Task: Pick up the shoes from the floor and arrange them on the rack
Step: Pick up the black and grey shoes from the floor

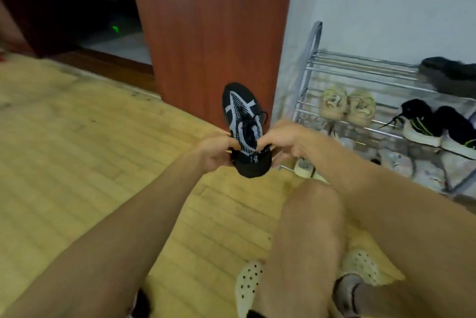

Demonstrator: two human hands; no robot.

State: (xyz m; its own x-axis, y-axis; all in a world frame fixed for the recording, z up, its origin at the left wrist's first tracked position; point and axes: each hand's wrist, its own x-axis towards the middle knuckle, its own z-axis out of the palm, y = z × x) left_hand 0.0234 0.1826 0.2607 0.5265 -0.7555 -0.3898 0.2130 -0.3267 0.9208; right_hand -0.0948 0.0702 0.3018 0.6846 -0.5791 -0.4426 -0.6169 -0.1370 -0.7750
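Note:
A black sneaker with grey straps and black laces (243,122) is held up in front of me, toe pointing away. My left hand (219,151) grips its collar on the left side. On the right side my right hand (284,138) pinches the tongue and collar. The metal shoe rack (360,65) stands to the right against the white wall. On its middle shelf sit a beige pair (347,105) and a black-and-white pair with green stripes (438,128). A dark shoe (450,75) lies on the top shelf.
A red-brown wooden door panel (211,29) stands behind the sneaker. My knee (311,214) and cream perforated clogs (247,286) are below my hands. A pale shoe (305,167) lies on the floor by the rack's foot. The floor (77,150) is yellow wood.

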